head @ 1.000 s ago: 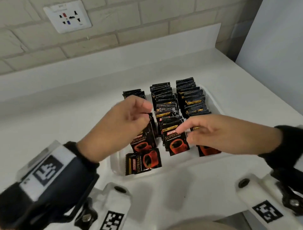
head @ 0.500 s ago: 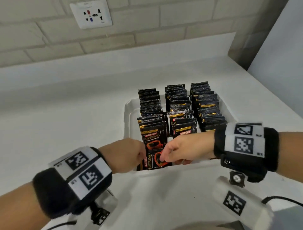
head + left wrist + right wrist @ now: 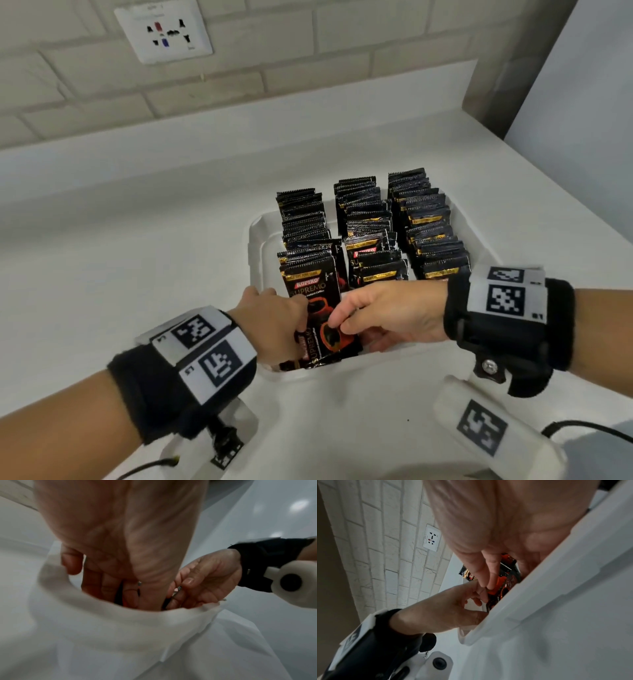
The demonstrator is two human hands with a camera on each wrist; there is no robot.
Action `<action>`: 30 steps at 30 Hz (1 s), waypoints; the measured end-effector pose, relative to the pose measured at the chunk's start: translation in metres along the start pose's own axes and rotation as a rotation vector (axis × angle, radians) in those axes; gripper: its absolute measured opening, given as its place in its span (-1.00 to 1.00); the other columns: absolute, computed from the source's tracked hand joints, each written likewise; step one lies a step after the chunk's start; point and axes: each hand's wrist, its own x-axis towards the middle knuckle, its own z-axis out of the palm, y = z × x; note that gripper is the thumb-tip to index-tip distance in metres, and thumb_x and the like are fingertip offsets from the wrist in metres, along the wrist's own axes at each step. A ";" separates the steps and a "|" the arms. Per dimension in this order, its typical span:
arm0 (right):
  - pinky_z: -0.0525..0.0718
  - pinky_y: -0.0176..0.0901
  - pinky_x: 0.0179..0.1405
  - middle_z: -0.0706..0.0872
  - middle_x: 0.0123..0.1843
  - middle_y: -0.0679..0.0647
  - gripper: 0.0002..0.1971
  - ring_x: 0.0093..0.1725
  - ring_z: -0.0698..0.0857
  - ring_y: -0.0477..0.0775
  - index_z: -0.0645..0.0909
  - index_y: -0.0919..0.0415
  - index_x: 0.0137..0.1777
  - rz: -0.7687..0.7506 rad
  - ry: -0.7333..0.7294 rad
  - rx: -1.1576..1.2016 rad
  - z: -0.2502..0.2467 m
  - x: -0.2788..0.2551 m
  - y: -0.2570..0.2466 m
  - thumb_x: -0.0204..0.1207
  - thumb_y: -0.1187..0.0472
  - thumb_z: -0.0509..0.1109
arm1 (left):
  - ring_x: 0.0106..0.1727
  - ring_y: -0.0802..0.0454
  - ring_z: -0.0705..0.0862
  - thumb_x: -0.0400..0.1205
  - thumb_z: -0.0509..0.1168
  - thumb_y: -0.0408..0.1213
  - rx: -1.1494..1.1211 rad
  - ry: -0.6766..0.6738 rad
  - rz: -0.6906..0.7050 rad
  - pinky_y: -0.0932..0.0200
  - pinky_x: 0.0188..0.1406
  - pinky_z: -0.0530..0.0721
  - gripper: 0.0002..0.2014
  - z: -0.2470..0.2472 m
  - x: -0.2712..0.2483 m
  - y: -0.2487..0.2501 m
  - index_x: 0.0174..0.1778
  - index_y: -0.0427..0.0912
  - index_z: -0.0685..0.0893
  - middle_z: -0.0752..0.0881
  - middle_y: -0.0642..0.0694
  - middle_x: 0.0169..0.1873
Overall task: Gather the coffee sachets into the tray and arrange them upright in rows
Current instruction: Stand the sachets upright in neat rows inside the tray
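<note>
Already both hands pinch a flat sachet [image 3: 327,337] in the tray [image 3: 255,236]; lifting carelessly could topple the upright left row [image 3: 310,270].

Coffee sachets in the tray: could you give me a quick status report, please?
Left hand and right hand both pinch the flat sachet at the tray's near end. Three upright rows stand behind. Nothing in the way.
</note>
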 end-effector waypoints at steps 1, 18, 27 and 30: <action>0.58 -0.34 -0.22 0.70 -0.10 -0.03 -0.83 -0.26 0.62 -0.17 0.61 0.02 -0.07 0.000 -0.001 0.008 0.000 0.000 0.000 0.60 0.30 0.26 | 0.23 -0.01 0.44 0.60 0.23 -0.07 -0.014 0.004 0.002 0.14 0.28 0.27 -0.68 0.000 0.001 0.000 0.23 -0.04 0.40 0.52 0.06 -0.14; 0.65 -0.23 0.06 0.60 -0.09 0.00 -0.81 -0.08 0.63 -0.04 0.58 0.06 0.11 -0.129 0.022 -0.240 -0.018 -0.019 -0.006 0.65 0.30 0.18 | -0.44 0.26 0.46 0.54 0.35 -0.12 -0.325 -0.041 0.034 0.49 -0.56 0.40 -0.65 0.009 0.005 -0.007 0.14 -0.09 0.38 0.53 0.10 -0.22; 0.70 -0.18 -0.01 0.80 0.00 0.17 -0.75 -0.07 0.74 0.10 0.63 0.16 -0.04 -0.407 0.242 0.058 -0.104 -0.088 -0.010 0.28 0.16 0.30 | -0.45 0.24 0.46 0.48 0.45 -0.10 -0.349 -0.066 -0.001 0.54 -0.63 0.38 -0.51 0.008 0.009 -0.005 0.21 -0.06 0.37 0.52 0.13 -0.17; 0.72 -0.19 -0.05 0.80 -0.01 0.16 -0.66 -0.04 0.73 0.11 0.64 0.16 -0.03 -0.388 0.266 -0.024 -0.117 -0.088 0.010 0.15 0.15 0.43 | -0.48 0.25 0.46 0.47 0.45 -0.10 -0.367 -0.071 -0.019 0.52 -0.68 0.34 -0.54 0.007 0.008 -0.005 0.16 0.00 0.35 0.59 0.11 -0.20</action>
